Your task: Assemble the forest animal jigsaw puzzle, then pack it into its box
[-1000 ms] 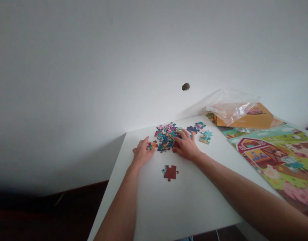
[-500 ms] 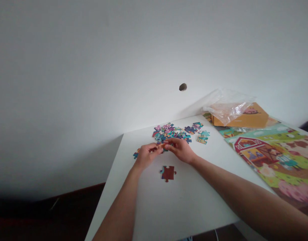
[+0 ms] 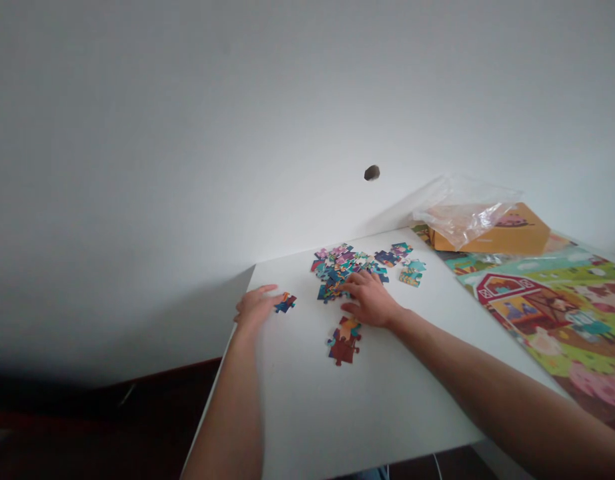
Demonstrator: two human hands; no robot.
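Note:
At the table's left side, my left hand (image 3: 256,308) rests with fingers apart beside a blue and orange puzzle piece (image 3: 286,303), its fingertips close to or touching it. My right hand (image 3: 371,299) lies palm down over the near edge of a pile of puzzle pieces (image 3: 340,268), fingers spread. Its fingertips are among the pieces, and I see nothing held. Just below that hand lies a reddish-brown puzzle piece (image 3: 344,348), with an orange-topped puzzle piece (image 3: 349,328) against its far edge; whether they interlock I cannot tell.
Several loose pieces, such as a teal one (image 3: 412,272), lie right of the pile. A farm picture board (image 3: 552,320) covers the table's right side. On its far end sit a yellow box (image 3: 517,233) and a clear plastic bag (image 3: 462,213). The wall (image 3: 237,167) has a hole.
My hands have moved apart, the left outward to the single piece, the right to the pile. The orange-topped piece, formerly between my fingers, now lies against the reddish-brown one.

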